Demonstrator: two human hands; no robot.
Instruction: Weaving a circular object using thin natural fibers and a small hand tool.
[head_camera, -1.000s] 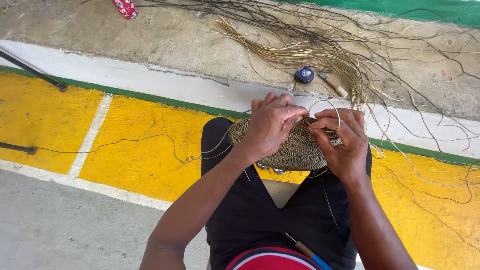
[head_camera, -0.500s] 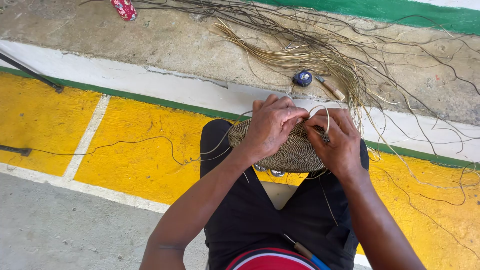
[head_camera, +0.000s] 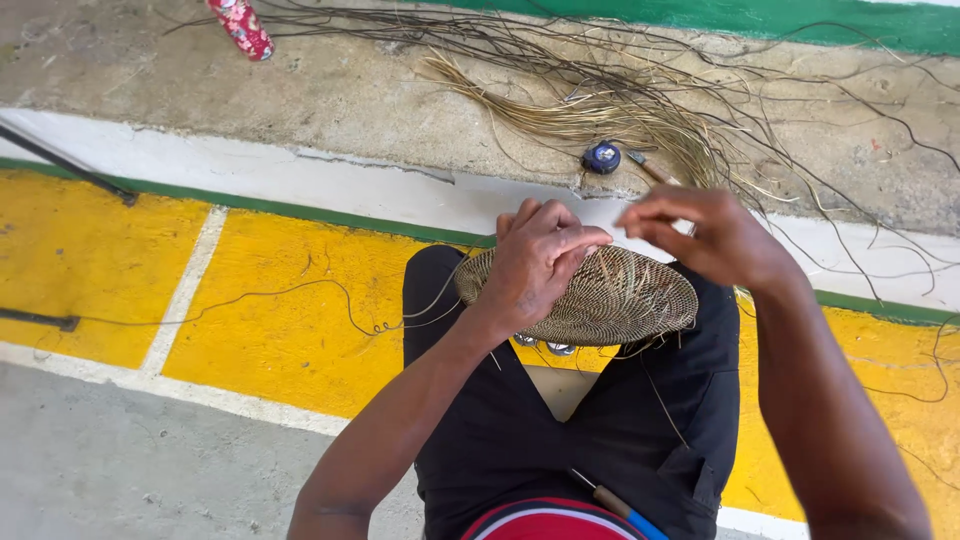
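- Under me I see the floor (head_camera: 260, 300), painted yellow with white lines and a green stripe, then a bare concrete step (head_camera: 330, 90) beyond a white curb.
- On that step a loose spread of fibre strands (head_camera: 610, 100), pale and dark, fans out wide; some dark ones trail down to the yellow paint.
- I see the person's 2 legs in black shorts (head_camera: 520, 430), knees apart, with a red waistband at the bottom edge.
- Across the knees rests the woven basket base (head_camera: 620, 300), a round, flat, tan disc, tilted a little.
- The left hand (head_camera: 535, 265) is closed on the near-left rim of the basket base, fingers curled over the edge and thumb pressed against the weave.
- The right hand (head_camera: 715, 235) hangs just above the far rim, apart from the disc, thumb and fingertips pinched together; I cannot tell for sure if a strand sits in that pinch.
- A tool with a wooden and blue handle (head_camera: 615, 505) lies on the right thigh.
- A red patterned tube (head_camera: 240, 28) lies at the top of the step.
- 1 small blue round object (head_camera: 601, 157) sits among the strands, just beside a short wooden-handled tool (head_camera: 650, 168).
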